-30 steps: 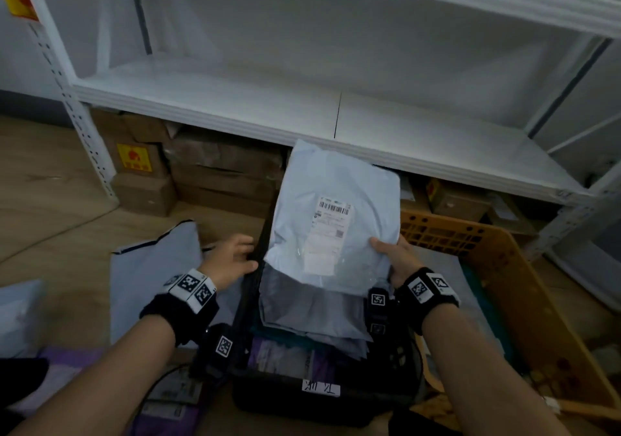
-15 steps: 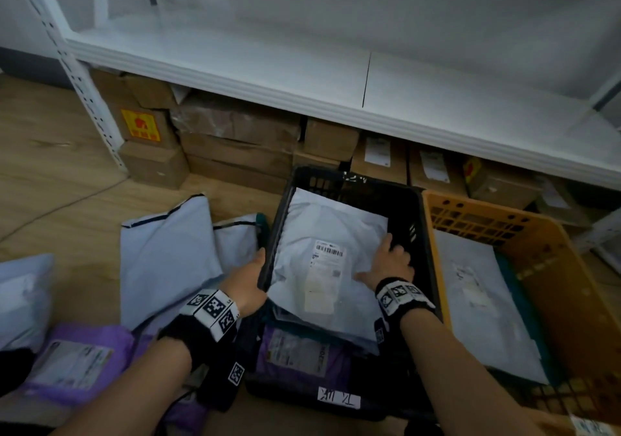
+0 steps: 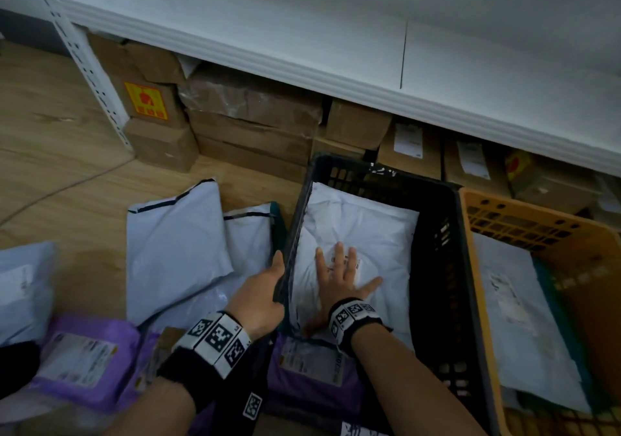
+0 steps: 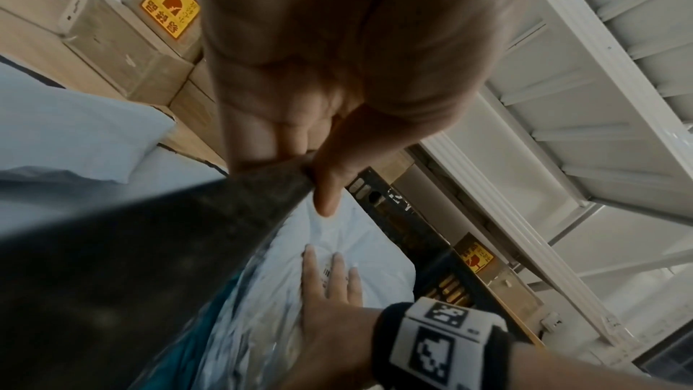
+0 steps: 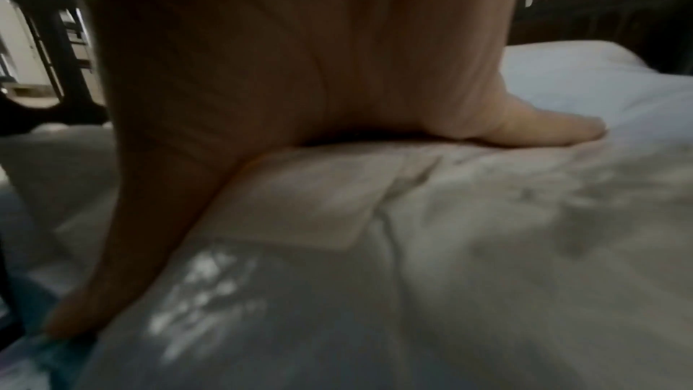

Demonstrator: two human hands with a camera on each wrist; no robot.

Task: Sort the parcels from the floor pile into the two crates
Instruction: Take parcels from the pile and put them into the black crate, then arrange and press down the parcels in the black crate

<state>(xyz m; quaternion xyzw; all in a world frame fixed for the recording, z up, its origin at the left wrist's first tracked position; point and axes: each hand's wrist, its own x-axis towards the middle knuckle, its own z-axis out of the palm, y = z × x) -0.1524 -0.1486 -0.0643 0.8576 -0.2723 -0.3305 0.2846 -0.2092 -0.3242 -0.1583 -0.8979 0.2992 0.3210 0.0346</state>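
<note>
A white parcel [image 3: 376, 230] with a label lies flat on top of the stack inside the black crate [image 3: 437, 254]. My right hand [image 3: 339, 274] presses down on it with flat, spread fingers; the same hand [image 4: 330, 286] shows in the left wrist view and its palm [image 5: 300, 70] fills the right wrist view. My left hand [image 3: 262, 294] grips the left rim of the black crate [image 4: 187, 233], thumb inside. The orange crate [image 3: 551, 230] stands to the right and holds a white parcel [image 3: 524, 321]. More parcels lie on the floor: white ones [image 3: 174, 244] and purple ones [image 3: 80, 365].
A white metal shelf [image 3: 302, 48] runs across just behind the crates, with cardboard boxes [image 3: 248, 122] stacked beneath it. A shelf upright [image 3: 87, 65] stands at the left. A purple parcel [image 3: 312, 365] sits at the near end of the black crate. Wooden floor [image 3: 50, 173] lies to the left.
The white parcel went from held upright over the black crate to lying flat inside it. My right hand moved onto its top and flattened; my left hand took the crate's rim.
</note>
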